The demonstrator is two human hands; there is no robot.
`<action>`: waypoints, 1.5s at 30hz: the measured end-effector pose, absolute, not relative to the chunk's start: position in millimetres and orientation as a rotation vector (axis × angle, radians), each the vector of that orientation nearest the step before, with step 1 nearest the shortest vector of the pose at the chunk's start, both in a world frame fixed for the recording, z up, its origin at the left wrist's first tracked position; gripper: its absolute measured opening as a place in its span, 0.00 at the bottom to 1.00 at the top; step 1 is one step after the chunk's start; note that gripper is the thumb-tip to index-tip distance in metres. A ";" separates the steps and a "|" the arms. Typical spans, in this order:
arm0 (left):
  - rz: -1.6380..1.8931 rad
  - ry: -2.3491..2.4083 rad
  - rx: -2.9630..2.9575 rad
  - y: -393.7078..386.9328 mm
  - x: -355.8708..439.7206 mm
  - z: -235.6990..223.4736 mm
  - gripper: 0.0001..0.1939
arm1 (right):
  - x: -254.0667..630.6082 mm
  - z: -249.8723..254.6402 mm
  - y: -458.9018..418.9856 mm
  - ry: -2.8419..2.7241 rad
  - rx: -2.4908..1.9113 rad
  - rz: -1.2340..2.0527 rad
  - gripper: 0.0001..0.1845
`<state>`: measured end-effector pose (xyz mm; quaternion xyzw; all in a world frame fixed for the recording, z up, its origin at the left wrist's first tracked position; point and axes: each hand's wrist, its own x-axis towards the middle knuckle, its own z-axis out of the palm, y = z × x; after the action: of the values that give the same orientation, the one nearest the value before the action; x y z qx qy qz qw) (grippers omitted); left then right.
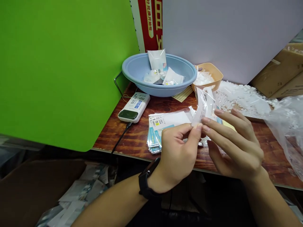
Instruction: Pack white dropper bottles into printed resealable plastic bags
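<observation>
"Description first, please. What am I holding?"

"Your left hand (176, 154) is nearly closed, thumb and forefinger pinching the lower end of a clear plastic sleeve (204, 105) with white paper inside. Your right hand (238, 148) is half open, its fingers (219, 121) spread beside the sleeve; I cannot tell whether they grip it. The sleeve stands tilted between your hands, above the table, probably held up so both hands can reach it."

"And beyond my hands?"

"Just past your left hand, a stack of printed cards (153, 134) lies on the wooden table (132, 140), seemingly kept within easy reach. Farther ahead, a blue plastic basin (139, 60) holds more packets, with a white power bank (133, 107) and its black cable (120, 137) to that hand's left. Past your right hand lie white foam pieces (239, 97) and a tan tub (215, 74); a crumpled clear plastic bag (286, 126) sits to that hand's right."
</observation>
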<state>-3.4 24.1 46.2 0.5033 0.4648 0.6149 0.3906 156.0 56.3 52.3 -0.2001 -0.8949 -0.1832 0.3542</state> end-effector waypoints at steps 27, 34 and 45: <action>1.574 0.995 1.145 22.7 -6.3 44.9 0.19 | 151.0 40.5 62.5 -2.162 -0.523 -0.561 0.27; 1.604 0.841 1.060 23.3 -5.3 37.1 0.16 | 149.4 35.9 63.6 -2.071 -0.392 -0.447 0.24; 1.586 0.838 1.032 29.7 -6.5 29.6 0.15 | 152.9 39.1 61.7 -2.121 -0.428 -0.302 0.19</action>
<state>-6.5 29.7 29.6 0.4288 0.3480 0.6589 0.5108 152.9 61.7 39.1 -0.1740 -0.8619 -0.1228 0.4602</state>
